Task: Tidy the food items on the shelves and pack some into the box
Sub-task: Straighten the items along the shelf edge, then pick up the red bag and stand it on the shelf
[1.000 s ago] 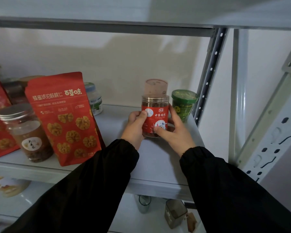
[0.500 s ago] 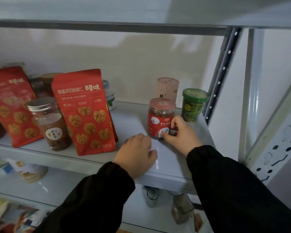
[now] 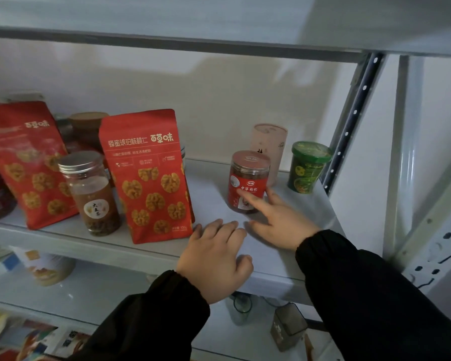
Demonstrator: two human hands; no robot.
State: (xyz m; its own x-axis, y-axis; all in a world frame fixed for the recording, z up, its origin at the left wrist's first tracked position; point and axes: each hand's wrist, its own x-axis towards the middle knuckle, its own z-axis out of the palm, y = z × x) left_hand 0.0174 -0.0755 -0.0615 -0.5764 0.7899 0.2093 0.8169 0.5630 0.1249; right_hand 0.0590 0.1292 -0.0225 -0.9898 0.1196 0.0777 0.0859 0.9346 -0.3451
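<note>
At the front edge of the shelf (image 3: 115,254), right of its middle, the left hand (image 3: 214,259) lies palm down with its fingers loosely spread and flat on the bare board, holding nothing. Just beyond it the right hand (image 3: 279,222) reaches in, also palm down; its index finger is stretched straight and touches the label of the red jar (image 3: 248,181), while the other fingers lie relaxed by the jar's right side without closing round it. The jar stands upright partway back, toward the right end of the shelf, well apart from the red walnut pouch (image 3: 151,175) and the glass jar with a metal lid (image 3: 91,191) to its left. Behind it a pale paper tube (image 3: 270,149) stands near the back edge, and a green cup (image 3: 309,166) sits by the back right corner. The red jar looks like stiff clear plastic with a screw lid, probably light and a little slick, so it should be taken round the labelled middle with thumb and fingers on opposite sides, not by the lid.
</note>
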